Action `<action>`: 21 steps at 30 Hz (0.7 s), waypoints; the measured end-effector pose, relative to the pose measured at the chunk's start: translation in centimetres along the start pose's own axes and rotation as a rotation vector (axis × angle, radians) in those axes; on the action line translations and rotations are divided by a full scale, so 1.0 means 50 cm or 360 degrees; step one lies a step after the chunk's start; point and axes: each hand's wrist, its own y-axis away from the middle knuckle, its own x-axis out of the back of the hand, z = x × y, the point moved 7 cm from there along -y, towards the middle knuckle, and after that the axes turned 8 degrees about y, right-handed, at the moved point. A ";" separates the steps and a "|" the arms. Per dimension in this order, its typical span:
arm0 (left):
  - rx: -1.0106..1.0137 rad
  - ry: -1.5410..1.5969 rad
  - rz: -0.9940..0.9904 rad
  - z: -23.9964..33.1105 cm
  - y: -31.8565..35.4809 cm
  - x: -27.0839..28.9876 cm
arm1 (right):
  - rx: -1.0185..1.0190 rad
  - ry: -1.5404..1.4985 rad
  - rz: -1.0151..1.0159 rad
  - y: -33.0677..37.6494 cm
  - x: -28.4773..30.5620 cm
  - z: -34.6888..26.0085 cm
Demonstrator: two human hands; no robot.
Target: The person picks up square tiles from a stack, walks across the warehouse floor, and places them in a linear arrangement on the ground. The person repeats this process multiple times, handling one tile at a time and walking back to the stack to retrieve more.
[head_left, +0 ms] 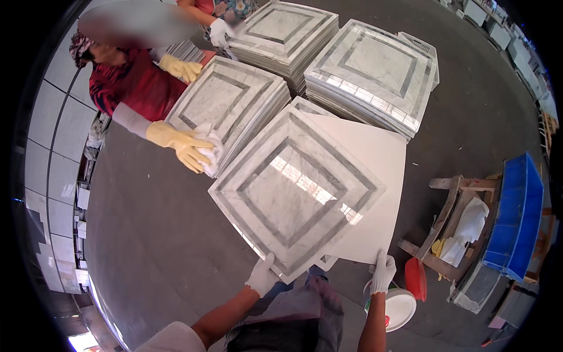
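Note:
A square polished marble tile [281, 205] with grey border bands lies turned at an angle in front of me. With its fingers closed on the tile's near corner, my left hand [263, 277], in a white glove, grips the edge. Under the tile's right side spreads a large white sheet [378, 193]. My right hand [383, 273], also gloved in white, pinches the sheet's near right corner. Corners of another bordered tile [308, 107] show from beneath the sheet and the top tile. How the top tile is supported is mostly hidden.
Three tile stacks stand beyond: left [214, 97], far [278, 29] and right [369, 64]. A co-worker [138, 82] in yellow gloves holds a white cloth [209, 144] on the left stack; another person's white-gloved hand [220, 32] is behind. A wooden stand [448, 217], blue bin [516, 217], red basin [415, 278] and white bucket [400, 309] are at right.

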 end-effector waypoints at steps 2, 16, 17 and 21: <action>-0.0004 0.0229 -0.0087 0.033 -0.013 -0.033 | 0.0008 0.0030 -0.0058 -0.002 0.005 0.008; -0.0048 0.0284 0.0042 0.020 -0.007 0.008 | -0.0072 0.0122 -0.0270 0.063 -0.033 0.052; -0.0067 0.0288 0.0032 0.014 0.001 0.013 | -0.0078 0.0142 -0.0236 0.067 -0.030 0.055; -0.0137 0.0364 0.0096 0.019 0.023 0.061 | -0.0109 0.0132 -0.0149 0.076 -0.012 0.079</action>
